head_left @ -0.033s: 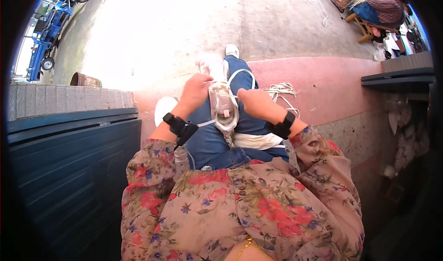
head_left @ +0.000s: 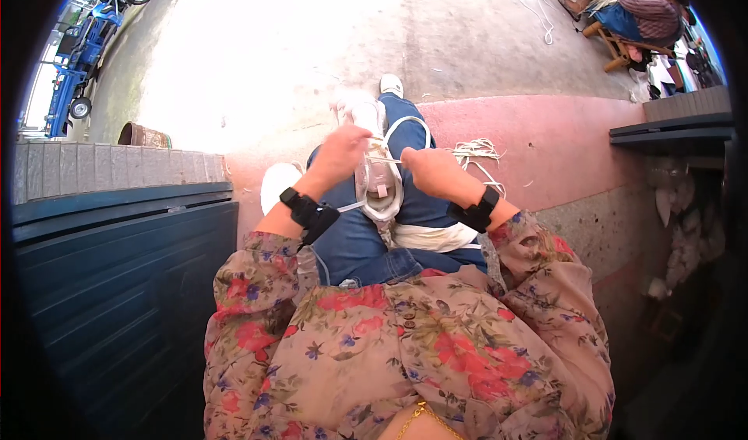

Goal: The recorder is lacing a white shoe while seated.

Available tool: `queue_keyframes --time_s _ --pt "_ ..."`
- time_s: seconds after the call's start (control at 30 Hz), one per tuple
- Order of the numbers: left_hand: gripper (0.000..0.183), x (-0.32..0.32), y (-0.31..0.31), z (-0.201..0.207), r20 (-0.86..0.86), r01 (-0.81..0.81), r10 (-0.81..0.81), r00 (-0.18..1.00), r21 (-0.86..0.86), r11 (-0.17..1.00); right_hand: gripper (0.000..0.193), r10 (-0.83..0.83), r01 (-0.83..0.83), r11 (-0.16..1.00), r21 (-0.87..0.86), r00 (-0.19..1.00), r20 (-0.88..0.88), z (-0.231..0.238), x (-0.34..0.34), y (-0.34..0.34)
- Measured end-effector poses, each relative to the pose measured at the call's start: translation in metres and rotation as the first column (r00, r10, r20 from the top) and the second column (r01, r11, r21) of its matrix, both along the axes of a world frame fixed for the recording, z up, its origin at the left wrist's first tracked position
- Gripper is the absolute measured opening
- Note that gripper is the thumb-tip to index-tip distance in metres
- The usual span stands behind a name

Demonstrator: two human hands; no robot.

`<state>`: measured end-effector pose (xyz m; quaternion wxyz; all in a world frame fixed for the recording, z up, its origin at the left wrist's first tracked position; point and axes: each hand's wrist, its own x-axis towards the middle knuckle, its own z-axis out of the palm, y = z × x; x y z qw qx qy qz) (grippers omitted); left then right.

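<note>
White shoe [head_left: 379, 183] sits just above frame centre, resting on the lap over blue jeans [head_left: 366, 245]. Long axis runs near vertical in the picture, one end toward the top edge, the other toward the person's body; which end is the toe is hard to tell. Open side faces up, pale inner lining showing.

Left hand [head_left: 340, 153] lies at the shoe's upper left, fingers curled in against its top end and the white lace [head_left: 409, 122] there. Right hand [head_left: 430, 171] is just right of the shoe, fingers closed, pinching a lace strand that runs across to the shoe. A lace loop arcs over the jeans between the hands. Both wrists carry black bands.

Loose bundle of white cord [head_left: 477, 150] lies on the pink ledge right of the right hand. Another person sits on a wooden stool [head_left: 619, 47] at upper right; blue vehicle [head_left: 74, 58] at upper left.

Against the earlier frame: no difference readable; hands, shoe and cord sit as before.
</note>
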<state>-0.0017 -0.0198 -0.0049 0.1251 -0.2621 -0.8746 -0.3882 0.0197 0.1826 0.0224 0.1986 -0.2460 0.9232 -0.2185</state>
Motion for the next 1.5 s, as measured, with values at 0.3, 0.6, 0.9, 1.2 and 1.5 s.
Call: queue_keyframes --time_s 0.3,0.6,0.9,1.2,1.5 --pt "0.017 -0.006 0.037 0.04 0.764 0.248 -0.194 0.616 0.046 0.968 0.013 -0.016 0.016 1.0 -0.006 1.0 -0.001 0.019 -0.005 0.015" --pt "0.011 0.029 0.033 0.0 0.163 -0.079 0.235 0.958 -0.638 0.766 0.024 -0.281 0.384 0.875 -0.294 0.898 0.338 -0.052 -0.023 0.011" --pt "0.01 0.039 0.026 0.015 0.015 -0.123 0.231 0.973 -0.812 0.571 0.021 -0.234 0.258 0.927 -0.274 0.965 0.118 -0.05 0.001 -0.037" --pt "0.014 0.024 0.014 0.003 0.314 0.072 0.199 0.928 -0.678 0.732 0.016 -0.14 0.133 0.988 -0.084 0.986 -0.092 -0.045 0.001 -0.025" --pt "0.016 0.022 0.005 -0.006 0.761 -0.148 0.106 0.64 -0.013 0.989 0.018 -0.158 0.131 0.976 -0.173 0.977 -0.147 -0.052 0.002 -0.022"
